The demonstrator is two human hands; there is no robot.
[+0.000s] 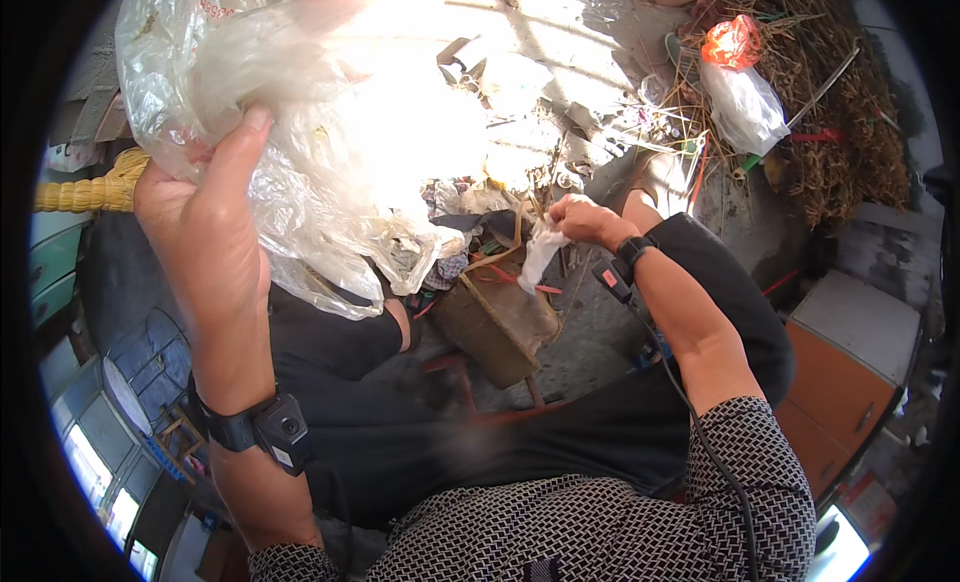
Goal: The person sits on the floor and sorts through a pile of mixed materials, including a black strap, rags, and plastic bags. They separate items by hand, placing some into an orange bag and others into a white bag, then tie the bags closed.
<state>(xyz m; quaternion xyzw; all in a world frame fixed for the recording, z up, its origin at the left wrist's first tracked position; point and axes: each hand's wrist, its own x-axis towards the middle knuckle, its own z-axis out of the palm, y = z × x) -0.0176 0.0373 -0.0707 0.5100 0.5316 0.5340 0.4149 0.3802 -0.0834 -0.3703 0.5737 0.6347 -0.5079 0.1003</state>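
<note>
Raised at the upper left, my left hand (217,192) grips a crumpled clear plastic bag (307,147), thumb pressed on the film. Its handles dangle over my knee, and glare washes out its right side. Lower and to the right, my right hand (589,220) is closed on a small white plastic bag (541,255) that hangs down. Beneath that bag lies a worn brown box (487,323), tilted on the floor between my legs. A pile of mixed scraps (480,199), with fabric, film and straps, lies just beyond the box.
A broom-like bundle of dry stalks (847,147) lies upper right, with a white bag (742,109) and an orange-red bag (731,43) against it. An orange-fronted cabinet (840,387) stands at the right. A yellow braided handle (90,192) juts in at the left, above a round metal rack (127,394).
</note>
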